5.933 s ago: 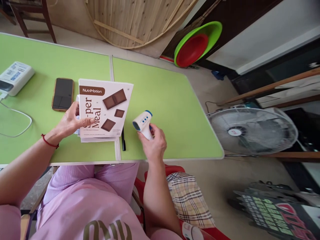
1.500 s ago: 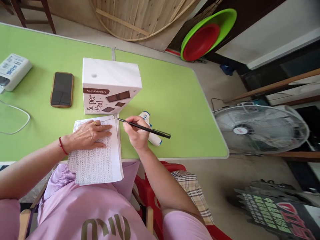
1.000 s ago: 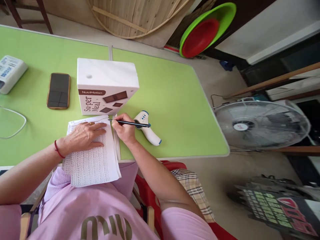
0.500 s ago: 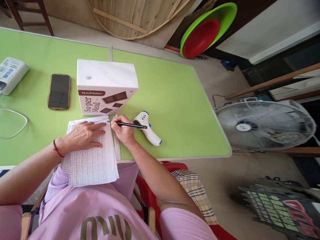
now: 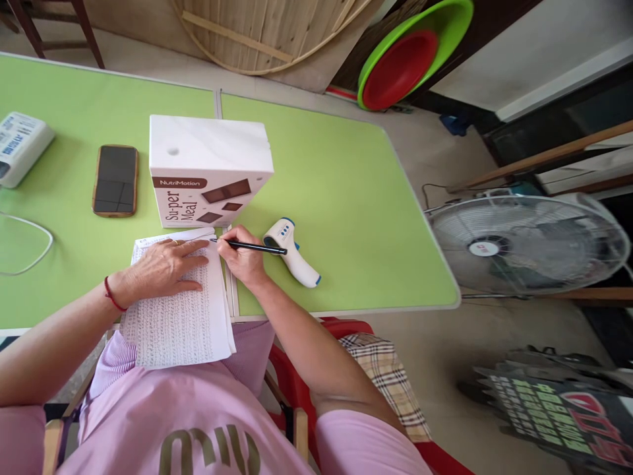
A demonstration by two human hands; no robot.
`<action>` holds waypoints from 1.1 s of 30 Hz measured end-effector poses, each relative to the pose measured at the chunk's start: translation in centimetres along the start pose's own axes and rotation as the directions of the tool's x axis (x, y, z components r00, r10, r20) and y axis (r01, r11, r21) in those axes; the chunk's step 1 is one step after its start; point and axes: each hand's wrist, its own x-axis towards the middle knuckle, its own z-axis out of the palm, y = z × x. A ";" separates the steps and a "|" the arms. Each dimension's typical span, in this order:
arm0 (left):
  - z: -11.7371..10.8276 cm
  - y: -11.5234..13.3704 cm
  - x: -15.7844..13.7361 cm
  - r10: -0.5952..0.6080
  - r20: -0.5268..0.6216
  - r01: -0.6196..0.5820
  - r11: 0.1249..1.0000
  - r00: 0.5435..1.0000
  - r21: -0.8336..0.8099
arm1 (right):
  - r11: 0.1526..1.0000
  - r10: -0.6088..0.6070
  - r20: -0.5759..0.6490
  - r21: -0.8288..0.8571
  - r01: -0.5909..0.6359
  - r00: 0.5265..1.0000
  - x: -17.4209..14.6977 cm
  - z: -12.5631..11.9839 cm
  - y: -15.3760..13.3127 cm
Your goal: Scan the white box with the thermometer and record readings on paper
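My left hand [image 5: 165, 267] lies flat with spread fingers on a stack of paper [image 5: 178, 330] covered in rows of handwriting. The paper hangs over the table's near edge toward my lap. My right hand [image 5: 243, 254] pinches a black pen [image 5: 257, 247], its tip at the top right of the sheet. Just beyond the paper stands a white box [image 5: 210, 148] printed "NutriMotion Su-per Meal". To the right of the pen lies a white and blue infrared thermometer [image 5: 293, 254], close to the pen's back end.
A phone [image 5: 116, 181] in a brown case lies left of the box on the green table [image 5: 336, 198]. Farther left are a white device [image 5: 22, 148] and a white cable [image 5: 44, 254]. A large fan [image 5: 494, 247] stands beyond the table's right edge. A red chair [image 5: 281, 382] is below.
The pen has shifted very slightly left with my right hand. My left hand stays in place on the paper. The view has moved a little.
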 end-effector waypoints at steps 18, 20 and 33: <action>-0.2 0.0 0.0 0.007 -0.004 -0.007 0.999 1.000 -0.032 | 1.000 -0.002 -0.030 0.016 0.002 1.000 0.0 0.0 0.0; -0.2 0.0 0.1 0.004 0.003 -0.004 1.000 1.000 -0.030 | 1.000 0.004 -0.020 0.011 -0.003 1.000 0.0 0.0 0.1; -0.3 0.1 0.0 -0.014 0.021 0.015 0.999 1.000 -0.038 | 0.998 -0.036 -0.032 0.053 0.038 0.999 0.0 0.0 0.1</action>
